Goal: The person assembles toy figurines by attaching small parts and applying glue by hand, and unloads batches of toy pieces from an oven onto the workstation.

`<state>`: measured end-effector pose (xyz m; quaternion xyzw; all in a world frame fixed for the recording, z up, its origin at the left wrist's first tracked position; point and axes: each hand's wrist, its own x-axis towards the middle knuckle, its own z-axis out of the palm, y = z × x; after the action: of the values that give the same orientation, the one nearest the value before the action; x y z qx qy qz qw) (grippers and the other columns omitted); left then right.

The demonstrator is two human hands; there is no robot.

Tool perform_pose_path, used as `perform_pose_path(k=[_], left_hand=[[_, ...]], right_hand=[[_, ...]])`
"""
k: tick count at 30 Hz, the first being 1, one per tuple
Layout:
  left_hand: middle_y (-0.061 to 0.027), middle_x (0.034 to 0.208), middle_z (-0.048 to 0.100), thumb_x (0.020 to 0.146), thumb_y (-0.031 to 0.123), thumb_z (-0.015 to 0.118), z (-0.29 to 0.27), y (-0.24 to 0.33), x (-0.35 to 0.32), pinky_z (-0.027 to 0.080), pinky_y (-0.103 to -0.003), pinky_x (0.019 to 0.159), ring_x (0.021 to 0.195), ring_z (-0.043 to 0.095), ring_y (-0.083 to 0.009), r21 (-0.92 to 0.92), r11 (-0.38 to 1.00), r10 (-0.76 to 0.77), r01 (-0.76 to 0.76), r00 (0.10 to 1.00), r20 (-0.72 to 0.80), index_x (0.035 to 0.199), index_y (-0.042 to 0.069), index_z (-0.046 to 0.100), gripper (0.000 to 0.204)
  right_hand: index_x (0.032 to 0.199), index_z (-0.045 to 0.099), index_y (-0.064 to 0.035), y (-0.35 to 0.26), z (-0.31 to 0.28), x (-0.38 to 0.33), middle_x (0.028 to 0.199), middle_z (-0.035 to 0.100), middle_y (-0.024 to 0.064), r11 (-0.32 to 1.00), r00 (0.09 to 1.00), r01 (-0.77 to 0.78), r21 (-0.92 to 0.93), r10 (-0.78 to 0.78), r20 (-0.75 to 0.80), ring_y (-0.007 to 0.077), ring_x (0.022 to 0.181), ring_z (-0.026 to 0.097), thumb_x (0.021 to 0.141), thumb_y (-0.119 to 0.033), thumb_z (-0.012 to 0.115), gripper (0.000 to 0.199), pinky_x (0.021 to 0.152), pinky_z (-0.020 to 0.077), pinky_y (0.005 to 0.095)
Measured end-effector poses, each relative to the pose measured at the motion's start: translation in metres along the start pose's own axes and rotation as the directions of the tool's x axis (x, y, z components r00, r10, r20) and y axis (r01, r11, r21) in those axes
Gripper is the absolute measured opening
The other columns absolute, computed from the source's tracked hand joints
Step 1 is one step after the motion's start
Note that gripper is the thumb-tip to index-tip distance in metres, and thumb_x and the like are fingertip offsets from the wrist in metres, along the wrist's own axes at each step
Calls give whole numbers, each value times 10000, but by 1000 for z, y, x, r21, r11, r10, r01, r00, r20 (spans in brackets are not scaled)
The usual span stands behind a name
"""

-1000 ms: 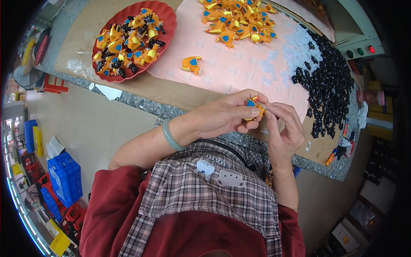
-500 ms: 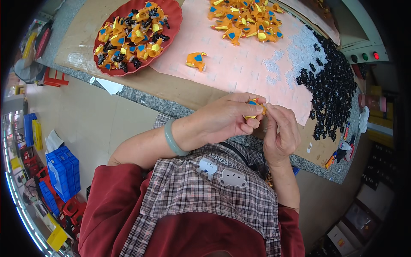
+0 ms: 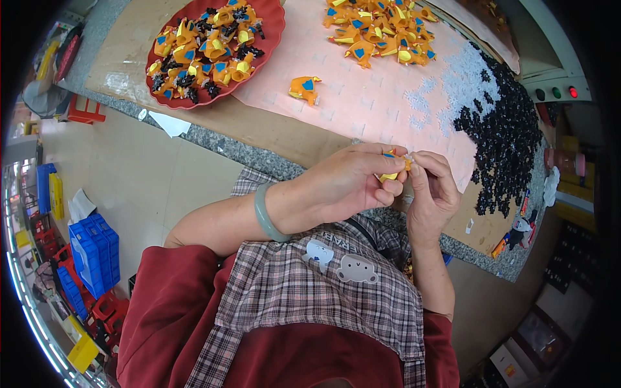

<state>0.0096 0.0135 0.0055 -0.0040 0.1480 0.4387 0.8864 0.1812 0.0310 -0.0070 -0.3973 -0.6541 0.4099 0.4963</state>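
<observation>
My left hand (image 3: 352, 184) pinches a small orange toy figure (image 3: 390, 176) with yellow and blue parts between thumb and fingers. Thumb and forefinger of my right hand (image 3: 435, 197) are closed at the figure's right end. A tiny pale bit shows there, but the fingertips hide what they grip. Beyond my hands, a lone orange toy figure (image 3: 304, 89) lies on the pink sheet (image 3: 362, 116). A heap of similar figures (image 3: 381, 32) sits farther back. The red scalloped plate (image 3: 275, 35) at far left holds more figures mixed with black pieces.
Small white pieces (image 3: 462, 84) and a wide spread of small black pieces (image 3: 504, 145) cover the table's right side. Brown cardboard (image 3: 272, 132) lies under the pink sheet, along the granite edge (image 3: 223, 145). Blue crates (image 3: 94, 252) stand on the floor at left.
The view has shifted slightly, so the table things sit a little farther right. My right fingertips have shifted slightly at the figure's end; my left hand keeps its hold.
</observation>
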Motion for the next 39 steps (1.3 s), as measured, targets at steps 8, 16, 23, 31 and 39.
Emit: perform_pose_path(k=[8, 16, 23, 31, 39], left_hand=[[-28, 866, 530, 967, 88, 578, 0, -5, -1, 410, -197, 598, 708, 498, -87, -55, 998, -2, -1, 999, -52, 988, 53, 554, 46], [-23, 914, 527, 1005, 116, 534, 1, -2, -3, 350, -177, 578, 702, 416, -46, 49, 999, -6, 4, 999, 33, 1105, 28, 559, 135], [-24, 908, 540, 1007, 133, 532, 4, 2, -3, 338, -174, 566, 692, 416, -45, 78, 997, -16, 15, 1000, 16, 1101, 28, 554, 142], [-20, 907, 549, 1004, 127, 522, 1, 3, -2, 339, -176, 564, 691, 419, -48, 78, 997, -27, 22, 998, 57, 1093, 26, 555, 139], [-14, 869, 548, 1000, 149, 528, 12, 6, -4, 331, -184, 543, 669, 420, -51, 143, 989, -27, 31, 999, -31, 1080, 32, 553, 143]], right_hand=[[988, 693, 17, -3, 0, 9, 931, 678, 138, 817, 902, 426, -388, -418, 109, 207, 818, 654, 845, 102, 660, 171, 692, 527, 281], [985, 692, 25, -2, 2, 3, 937, 681, 130, 965, 985, 166, -202, -171, -6, 179, 830, 646, 854, 102, 654, 156, 693, 523, 268], [1029, 676, 40, 4, 0, 3, 947, 681, 112, 999, 999, 10, 34, -9, -36, 151, 838, 642, 888, 85, 635, 154, 743, 518, 244], [1058, 659, 66, -3, -4, 7, 975, 673, 101, 889, 966, -257, 379, 252, 63, 117, 838, 632, 923, 56, 607, 144, 751, 517, 230], [1036, 657, 68, -1, -8, 10, 1007, 651, 105, 861, 956, -291, 417, 270, 111, 110, 839, 620, 915, 39, 623, 129, 757, 504, 236]])
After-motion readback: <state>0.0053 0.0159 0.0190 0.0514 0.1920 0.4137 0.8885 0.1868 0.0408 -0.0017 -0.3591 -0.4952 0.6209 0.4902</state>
